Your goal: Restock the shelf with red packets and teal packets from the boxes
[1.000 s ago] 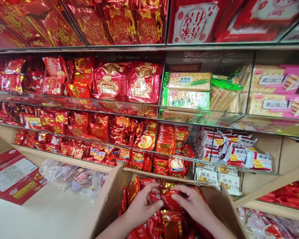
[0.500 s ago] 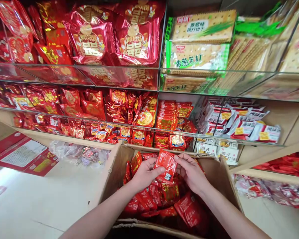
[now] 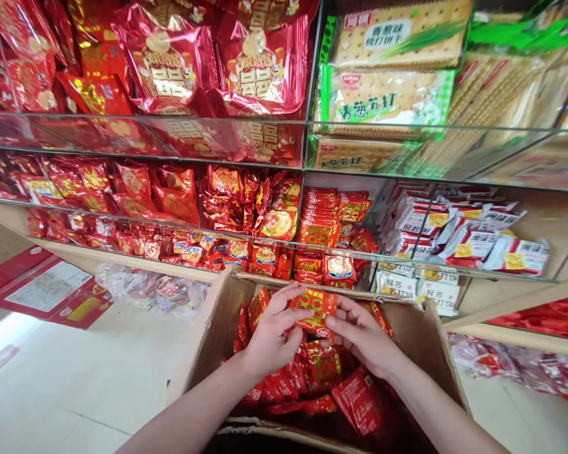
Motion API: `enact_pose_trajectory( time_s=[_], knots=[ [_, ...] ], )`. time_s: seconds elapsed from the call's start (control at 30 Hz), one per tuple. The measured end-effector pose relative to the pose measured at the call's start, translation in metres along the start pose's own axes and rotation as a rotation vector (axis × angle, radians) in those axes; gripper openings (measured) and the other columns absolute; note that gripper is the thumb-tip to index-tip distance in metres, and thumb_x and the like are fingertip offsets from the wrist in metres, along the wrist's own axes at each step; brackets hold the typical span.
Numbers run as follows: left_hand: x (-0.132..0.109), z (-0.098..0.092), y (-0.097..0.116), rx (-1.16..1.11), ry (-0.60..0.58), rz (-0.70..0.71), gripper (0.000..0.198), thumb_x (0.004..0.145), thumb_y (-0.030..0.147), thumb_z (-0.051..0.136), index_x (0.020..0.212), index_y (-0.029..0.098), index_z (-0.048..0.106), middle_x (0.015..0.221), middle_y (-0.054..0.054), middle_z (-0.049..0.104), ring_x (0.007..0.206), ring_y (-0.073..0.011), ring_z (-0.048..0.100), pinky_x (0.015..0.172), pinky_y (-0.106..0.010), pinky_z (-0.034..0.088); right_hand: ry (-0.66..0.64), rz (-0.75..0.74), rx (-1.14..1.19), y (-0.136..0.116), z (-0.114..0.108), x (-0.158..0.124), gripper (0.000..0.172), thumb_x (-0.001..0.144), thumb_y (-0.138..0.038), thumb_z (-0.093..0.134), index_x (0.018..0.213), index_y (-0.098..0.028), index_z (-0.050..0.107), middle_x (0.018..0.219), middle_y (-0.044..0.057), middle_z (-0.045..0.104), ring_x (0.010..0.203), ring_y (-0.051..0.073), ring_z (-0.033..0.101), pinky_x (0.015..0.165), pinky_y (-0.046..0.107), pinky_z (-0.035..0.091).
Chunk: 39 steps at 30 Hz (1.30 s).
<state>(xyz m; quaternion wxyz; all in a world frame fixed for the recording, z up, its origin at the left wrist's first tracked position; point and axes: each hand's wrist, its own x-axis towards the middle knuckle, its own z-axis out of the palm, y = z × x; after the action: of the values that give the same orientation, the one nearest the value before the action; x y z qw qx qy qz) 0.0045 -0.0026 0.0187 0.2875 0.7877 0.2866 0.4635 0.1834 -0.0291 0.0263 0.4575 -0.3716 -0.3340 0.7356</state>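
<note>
Over a cardboard box I hold a small red snack packet (image 3: 316, 310) with gold printing facing up. My right hand (image 3: 366, 337) pinches its right edge, thumb on top. My left hand (image 3: 275, 325) lies at its left side, fingers stretched across the packet's face and thumb apart below. Beneath both hands, the box holds several loose red packets (image 3: 360, 403), lying at various angles; some are hidden by my hands and forearms.
The open cardboard box (image 3: 442, 366) stands against glass-fronted shelves. Similar red packets (image 3: 319, 217) stand in a row behind the glass. White cracker packets (image 3: 471, 243) lie to their right. Plastic-bagged goods (image 3: 156, 290) rest on the floor, beside a red carton (image 3: 47, 287).
The packet has been turned over, from its plain red back to its gold-printed face. My left hand has loosened its thumb grip and its fingers now lie across the packet.
</note>
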Motion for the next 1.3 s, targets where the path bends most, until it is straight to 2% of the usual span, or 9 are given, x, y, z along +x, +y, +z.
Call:
enact_pose_trajectory(
  time_s=[0.1,0.17,0.27,0.4,0.53,0.73,0.87,1.07,1.3],
  knots=[
    [0.0,0.0,0.006,-0.2,0.141,-0.131,0.044,0.072,0.005,0.044,0.112,0.023,0.049,0.134,-0.008,0.032,0.122,-0.0234,0.032,0.097,-0.043,0.032,-0.004,-0.065,-0.119,0.0,0.0,-0.001,0.036,0.068,-0.026,0.065,0.1,-0.024,0.049,0.091,0.001,0.063,0.074,0.015,0.06,0.062,0.029,0.049],
    [0.002,0.0,0.008,-0.392,0.236,-0.289,0.042,0.076,0.012,0.046,0.116,0.022,0.043,0.13,-0.01,0.038,0.116,-0.0217,0.04,0.092,-0.037,0.038,-0.015,-0.096,-0.158,0.0,-0.001,-0.001,0.034,0.068,-0.025,0.064,0.098,-0.023,0.048,0.087,0.0,0.064,0.075,0.014,0.061,0.068,0.031,0.048],
    [0.006,0.003,0.005,-0.58,0.183,-0.543,0.04,0.074,0.023,0.056,0.112,0.02,0.045,0.104,-0.007,0.059,0.094,-0.0176,0.055,0.081,-0.031,0.044,-0.033,-0.108,-0.221,0.001,-0.002,0.0,0.032,0.069,-0.026,0.063,0.096,-0.023,0.046,0.085,0.0,0.064,0.076,0.014,0.061,0.074,0.033,0.046],
    [0.003,0.007,-0.006,-0.668,0.195,-0.738,0.027,0.066,0.027,0.065,0.087,0.016,0.055,0.073,-0.001,0.064,0.071,-0.0138,0.059,0.069,-0.026,0.046,0.016,-0.133,-0.331,0.007,0.0,0.003,0.028,0.07,-0.029,0.061,0.093,-0.021,0.046,0.086,0.002,0.064,0.075,0.015,0.061,0.071,0.032,0.047],
    [-0.001,0.005,-0.012,-0.668,0.256,-0.724,0.028,0.066,0.027,0.065,0.09,0.019,0.053,0.072,0.002,0.062,0.066,-0.0109,0.058,0.067,-0.025,0.046,0.067,-0.166,-0.424,0.014,0.0,0.007,0.025,0.074,-0.031,0.056,0.094,-0.021,0.046,0.092,0.004,0.062,0.079,0.016,0.06,0.068,0.03,0.048],
    [-0.004,-0.002,-0.009,-0.455,-0.034,-0.616,0.033,0.064,0.025,0.065,0.095,0.017,0.058,0.096,-0.006,0.062,0.089,-0.0185,0.056,0.082,-0.029,0.043,0.106,-0.322,-0.841,0.003,-0.001,0.002,0.024,0.071,-0.019,0.052,0.095,-0.02,0.054,0.093,0.003,0.062,0.086,0.016,0.056,0.078,0.031,0.044],
    [-0.004,0.0,-0.004,-0.387,-0.125,-0.571,0.018,0.07,0.028,0.059,0.084,0.017,0.062,0.082,-0.004,0.063,0.079,-0.0172,0.056,0.076,-0.028,0.044,0.096,-0.339,-1.033,0.002,0.008,-0.004,0.026,0.068,-0.017,0.053,0.094,-0.023,0.055,0.091,0.001,0.062,0.084,0.017,0.056,0.077,0.031,0.042],
    [-0.002,0.004,0.006,-0.654,0.092,-0.705,0.02,0.07,0.032,0.06,0.085,0.02,0.056,0.079,0.0,0.062,0.075,-0.0148,0.056,0.072,-0.026,0.045,0.046,-0.241,-0.704,0.017,0.02,-0.001,0.034,0.07,-0.019,0.054,0.103,-0.021,0.046,0.098,0.003,0.061,0.087,0.016,0.057,0.075,0.029,0.045],
    [-0.004,-0.005,-0.007,-0.67,0.214,-0.691,0.03,0.073,0.034,0.056,0.1,0.021,0.05,0.079,-0.001,0.061,0.069,-0.0123,0.055,0.065,-0.022,0.043,0.278,-0.594,-1.293,-0.067,0.008,-0.008,0.034,0.082,-0.028,0.042,0.115,-0.023,0.047,0.112,0.008,0.054,0.102,0.02,0.05,0.086,0.035,0.04]
  ],
)
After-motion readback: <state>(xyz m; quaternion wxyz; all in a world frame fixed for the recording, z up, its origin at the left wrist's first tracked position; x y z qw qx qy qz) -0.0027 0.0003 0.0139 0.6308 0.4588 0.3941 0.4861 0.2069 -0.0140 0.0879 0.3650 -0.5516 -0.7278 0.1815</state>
